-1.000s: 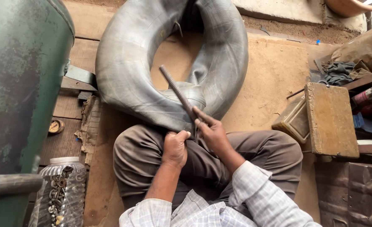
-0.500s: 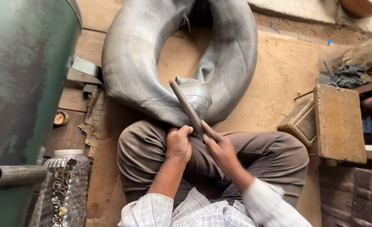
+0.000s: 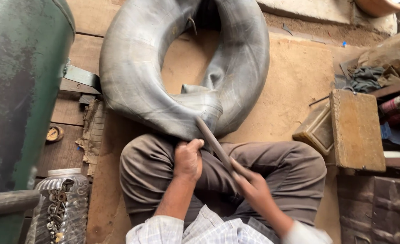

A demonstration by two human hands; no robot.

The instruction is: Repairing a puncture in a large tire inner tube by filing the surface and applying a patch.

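A large grey rubber inner tube (image 3: 137, 77) lies on the floor in front of my crossed legs, its near side folded over my lap. My left hand (image 3: 188, 158) is closed on that folded near edge and presses it down on my knee. My right hand (image 3: 249, 183) grips a long flat metal file (image 3: 211, 140) by its lower end. The file slants up and left, and its far end rests on the tube's fold next to my left hand. Motion blurs my right hand.
A big green metal cylinder (image 3: 19, 90) stands at the left, with a clear plastic jar of washers and nuts (image 3: 60, 208) beside it. A wooden box (image 3: 355, 129) and some clutter sit at the right. A worn board (image 3: 295, 77) covers the floor under the tube.
The file has slid down and back toward me, from pointing high over the tube's hole to lying low on the fold. My right hand pulled back with it. My left hand kept its hold.
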